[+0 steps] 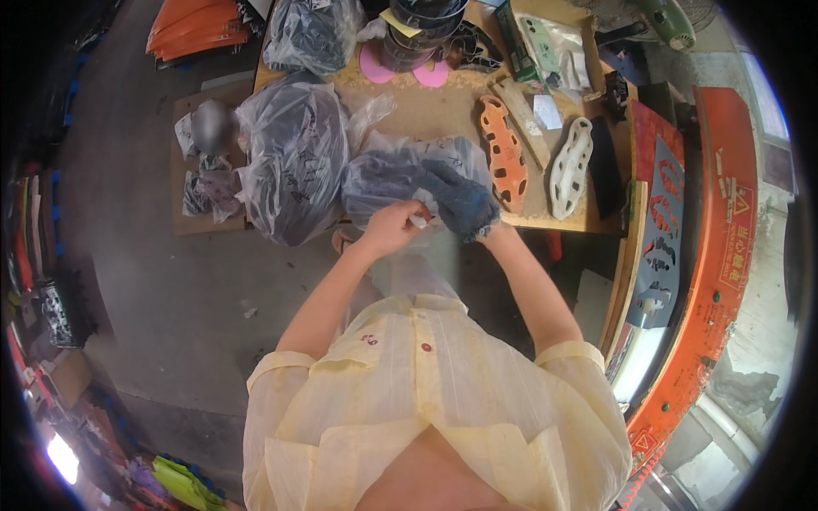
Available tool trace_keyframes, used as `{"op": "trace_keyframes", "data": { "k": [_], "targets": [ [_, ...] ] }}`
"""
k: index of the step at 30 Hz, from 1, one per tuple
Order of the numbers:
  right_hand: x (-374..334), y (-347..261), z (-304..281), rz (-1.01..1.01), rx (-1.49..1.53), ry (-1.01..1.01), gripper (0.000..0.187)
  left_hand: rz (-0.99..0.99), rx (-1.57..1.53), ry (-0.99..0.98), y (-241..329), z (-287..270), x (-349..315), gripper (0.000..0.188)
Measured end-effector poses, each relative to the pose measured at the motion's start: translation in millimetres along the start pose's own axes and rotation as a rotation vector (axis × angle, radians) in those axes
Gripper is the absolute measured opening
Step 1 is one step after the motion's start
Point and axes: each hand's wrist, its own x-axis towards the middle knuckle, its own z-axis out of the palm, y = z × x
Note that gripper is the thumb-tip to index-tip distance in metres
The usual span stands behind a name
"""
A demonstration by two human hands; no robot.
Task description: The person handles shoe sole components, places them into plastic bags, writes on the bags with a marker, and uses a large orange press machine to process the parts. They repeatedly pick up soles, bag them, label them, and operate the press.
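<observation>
A clear plastic bag [383, 170] with dark contents lies at the near edge of the table. At the bag's near side, my bare left hand [399, 228] pinches a bit of whitish plastic between thumb and fingers. Close beside it, my right hand [460, 201] wears a dark blue-grey knitted glove. Its fingers curl over the bag's gathered plastic, and a pale crumpled piece shows between the two hands. The glove hides part of the bag and its right fingertips. A larger clear bag [294, 157] of dark goods stands just to the left.
An orange slotted plate [504, 153] and a white one [571, 168] lie to the right, by a wooden strip [521, 123]. Behind are another bag [313, 36], dark stacked rolls [419, 38], pink discs [430, 74] and an open box [545, 51]. An orange beam [724, 255] stands at right.
</observation>
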Motion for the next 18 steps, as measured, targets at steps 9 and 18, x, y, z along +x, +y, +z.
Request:
{"op": "trace_keyframes", "data": {
  "k": [9,18],
  "targets": [
    [-15.2,18.5,-3.0,0.087,-0.196,-0.055,0.02,-0.156,-0.202,0.013,6.6,-8.9,7.4,0.024],
    [-81.3,-17.5,33.1,0.845,0.769,-0.096,0.018,-0.411,-0.964,-0.099,0.0,-9.5,10.1,0.021]
  ]
}}
